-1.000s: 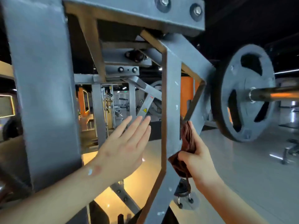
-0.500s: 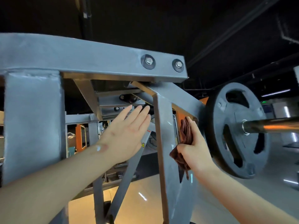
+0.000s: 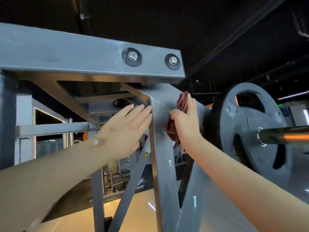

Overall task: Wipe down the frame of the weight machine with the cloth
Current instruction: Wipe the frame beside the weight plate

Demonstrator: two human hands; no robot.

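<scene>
The grey steel frame of the weight machine fills the view, with an upright bar in the middle under a bolted top beam. My right hand grips a brown cloth and presses it against the right side of the upright, just below the joint with the top beam. Part of the cloth hangs below my palm. My left hand is flat with straight fingers, its fingertips touching the left edge of the same upright.
A grey weight plate sits on a steel bar close to the right of my right arm. Diagonal braces cross below my left hand. Other gym machines stand behind the frame over a glossy floor.
Both hands have moved up the upright bar toward the top beam, the right one sliding the cloth along it. The view has tilted upward.
</scene>
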